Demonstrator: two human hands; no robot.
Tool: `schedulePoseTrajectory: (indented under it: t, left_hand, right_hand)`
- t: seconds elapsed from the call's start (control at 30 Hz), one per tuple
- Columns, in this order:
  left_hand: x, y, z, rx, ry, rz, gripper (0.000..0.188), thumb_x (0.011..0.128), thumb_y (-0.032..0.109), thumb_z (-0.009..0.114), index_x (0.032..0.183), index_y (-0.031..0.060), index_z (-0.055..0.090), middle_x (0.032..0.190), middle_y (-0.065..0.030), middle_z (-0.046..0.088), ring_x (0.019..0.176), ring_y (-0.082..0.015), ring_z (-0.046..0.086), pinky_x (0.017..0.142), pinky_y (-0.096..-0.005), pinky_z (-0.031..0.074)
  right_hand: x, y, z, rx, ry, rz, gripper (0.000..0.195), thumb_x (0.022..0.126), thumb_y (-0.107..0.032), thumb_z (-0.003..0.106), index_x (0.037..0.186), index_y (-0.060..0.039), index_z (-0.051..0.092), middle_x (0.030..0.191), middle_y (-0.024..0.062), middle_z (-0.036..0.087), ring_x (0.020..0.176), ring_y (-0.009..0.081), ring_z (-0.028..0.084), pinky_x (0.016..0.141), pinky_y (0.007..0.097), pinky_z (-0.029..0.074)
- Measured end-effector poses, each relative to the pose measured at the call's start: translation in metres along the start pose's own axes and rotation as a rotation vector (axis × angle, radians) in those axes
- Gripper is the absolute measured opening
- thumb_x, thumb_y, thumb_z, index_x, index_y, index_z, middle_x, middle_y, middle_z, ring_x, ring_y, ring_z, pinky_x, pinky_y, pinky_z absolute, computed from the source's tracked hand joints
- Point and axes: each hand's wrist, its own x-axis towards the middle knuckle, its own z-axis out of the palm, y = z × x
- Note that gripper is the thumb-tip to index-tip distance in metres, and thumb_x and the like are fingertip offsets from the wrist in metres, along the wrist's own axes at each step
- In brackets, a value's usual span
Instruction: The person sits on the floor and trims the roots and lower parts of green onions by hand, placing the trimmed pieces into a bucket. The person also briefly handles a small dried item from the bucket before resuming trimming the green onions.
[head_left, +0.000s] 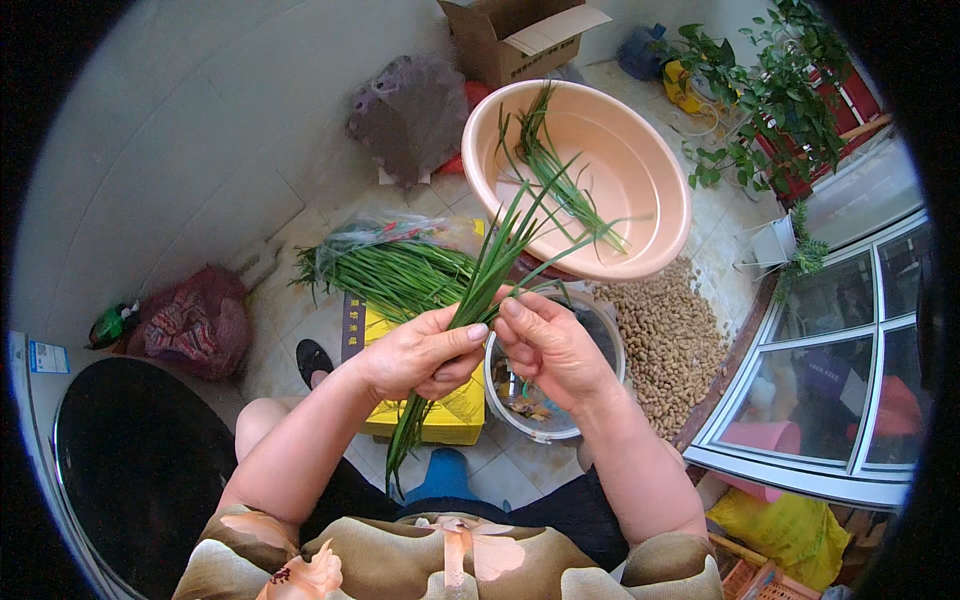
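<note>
My left hand (427, 354) is closed around a bunch of green garlic chives (491, 259), whose lower ends hang below the fist. My right hand (551, 345) pinches a chive blade at the right side of that bunch, its fingertips close to my left thumb. Behind my left hand, a larger pile of chives (397, 277) lies partly under a clear plastic bag (405, 227) on a yellow box (457, 405). Some chives (559, 176) rest inside a pink plastic basin (660, 225). Beneath my right hand stands a round bucket (555, 435) holding scraps.
Unshelled peanuts (664, 345) are spread on the tiled floor at the right, beside a white-framed glass window (817, 337). A cardboard box (517, 60) stands beyond the basin. A red mesh bag (202, 322) lies by the left wall, and leafy plants (787, 105) are at upper right.
</note>
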Motion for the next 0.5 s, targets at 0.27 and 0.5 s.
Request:
schedulePoseTrajectory:
  t: [0.27,0.5]
  left_hand:
    - [-0.001,-0.005,-0.001,0.082,-0.086,-0.076,0.031,0.099,0.028,0.043,0.119,0.0061,0.049,0.055,0.0045,0.030,0.041,-0.0044,0.024,0.037,-0.0200,0.018]
    - [-0.004,-0.008,0.000,0.117,-0.128,-0.131,0.029,0.099,0.032,0.044,0.117,0.0104,0.051,0.056,0.0061,0.030,0.042,-0.0034,0.025,0.037,-0.0197,0.019]
  right_hand:
    - [0.003,-0.013,-0.003,0.096,0.176,-0.333,0.023,0.087,-0.017,0.065,0.109,-0.0089,0.062,0.074,-0.0070,0.051,0.051,0.0004,0.035,0.044,0.0139,0.027]
    - [-0.001,-0.033,-0.013,0.044,0.291,-0.482,0.021,0.088,-0.018,0.064,0.108,-0.0092,0.063,0.079,-0.0061,0.054,0.052,-0.0003,0.033,0.044,0.0139,0.025]
